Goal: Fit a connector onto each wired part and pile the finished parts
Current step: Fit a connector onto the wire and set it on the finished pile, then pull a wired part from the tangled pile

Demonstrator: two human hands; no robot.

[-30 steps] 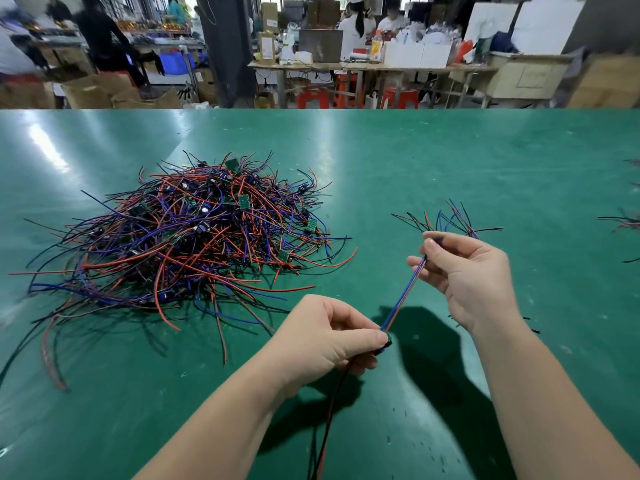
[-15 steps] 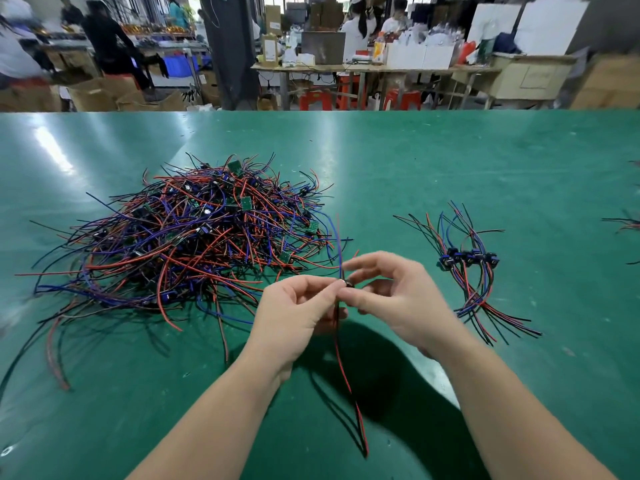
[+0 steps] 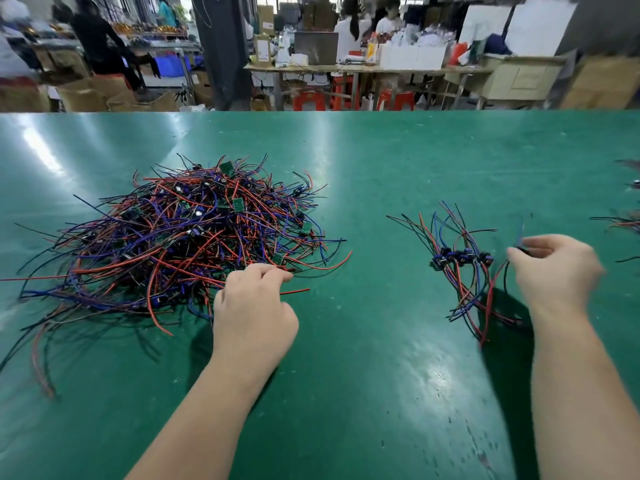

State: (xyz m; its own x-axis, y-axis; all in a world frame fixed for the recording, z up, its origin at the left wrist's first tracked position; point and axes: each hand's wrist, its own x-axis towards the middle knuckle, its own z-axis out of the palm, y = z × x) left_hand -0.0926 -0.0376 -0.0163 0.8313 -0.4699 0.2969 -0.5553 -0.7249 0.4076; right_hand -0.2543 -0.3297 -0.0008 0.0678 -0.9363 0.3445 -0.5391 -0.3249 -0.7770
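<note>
Head camera looks down on your smooth green work table [image 3: 363, 358], and every place below is taken from the big tangled heap of red, blue and black wired parts with small green circuit boards [image 3: 180, 237]. Your left hand [image 3: 254, 306] sits at the heap's near right edge with its fingers curled down onto the strands. Whether it has one pinched I cannot tell. Your right hand [image 3: 557, 271], far to the right of the heap, is blurred. It seems to pinch a small dark wired part with a thin blue lead [image 3: 519, 249] between thumb and fingertips. That hand is just beyond the small fanned pile of finished parts with blue-black connectors [image 3: 460, 263], which lies well to the right of the heap. To do this step well, I judge you should lay the held part down with its connector in line with the others, so the pile stays combed and easy to count. With the left hand, take one part by its board or close to it, not by a lead's loose end, and draw it out slowly towards you, so that the neighbouring strands do not drag out of the heap with it. No brand, label or writing is readable anywhere, and the cartons and boxes far behind the heap are too blurred to read.
</note>
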